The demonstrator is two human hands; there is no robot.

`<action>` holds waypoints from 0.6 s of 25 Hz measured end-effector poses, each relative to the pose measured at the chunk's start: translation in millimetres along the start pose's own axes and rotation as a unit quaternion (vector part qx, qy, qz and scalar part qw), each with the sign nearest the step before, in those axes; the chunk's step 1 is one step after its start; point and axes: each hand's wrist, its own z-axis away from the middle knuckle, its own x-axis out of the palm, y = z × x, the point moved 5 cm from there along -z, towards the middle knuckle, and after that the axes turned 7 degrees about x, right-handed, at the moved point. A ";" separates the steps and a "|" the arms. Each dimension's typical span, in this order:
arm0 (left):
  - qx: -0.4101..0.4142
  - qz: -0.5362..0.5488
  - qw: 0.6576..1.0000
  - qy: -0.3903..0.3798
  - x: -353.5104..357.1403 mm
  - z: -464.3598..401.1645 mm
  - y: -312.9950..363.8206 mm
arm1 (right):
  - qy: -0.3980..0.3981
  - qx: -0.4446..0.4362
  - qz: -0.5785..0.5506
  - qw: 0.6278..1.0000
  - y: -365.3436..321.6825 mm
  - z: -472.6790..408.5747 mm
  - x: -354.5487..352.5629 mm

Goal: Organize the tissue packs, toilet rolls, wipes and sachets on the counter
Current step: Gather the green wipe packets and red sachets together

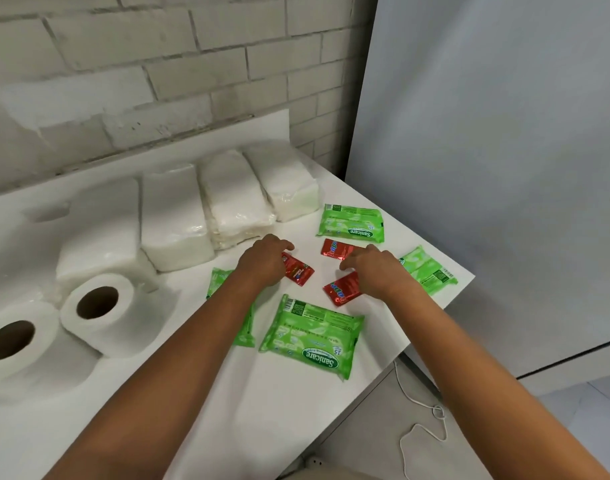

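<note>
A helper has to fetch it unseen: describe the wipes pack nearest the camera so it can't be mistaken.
Start at the white counter under the brick wall. Between the two forearms lies a green wipes pack, just in front of the red sachets. Unlike the other green packs, it lies wholly uncovered and closest to the counter's front edge.

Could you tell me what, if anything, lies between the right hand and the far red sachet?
Nothing visible does. The right hand rests on the near red sachet, and its fingertips already reach the far red sachet. Only bare counter lies beside them.
</note>
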 end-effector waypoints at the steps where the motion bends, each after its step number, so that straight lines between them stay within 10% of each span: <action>1: 0.003 -0.009 1.000 -0.010 3.4 -2.5 -0.7 | -0.004 -0.010 0.001 1.000 0.4 -2.7 1.8; 15: 0.043 -0.071 0.994 -0.077 -6.3 -19.7 4.1 | -0.023 -0.047 0.043 0.998 -6.3 -18.8 11.5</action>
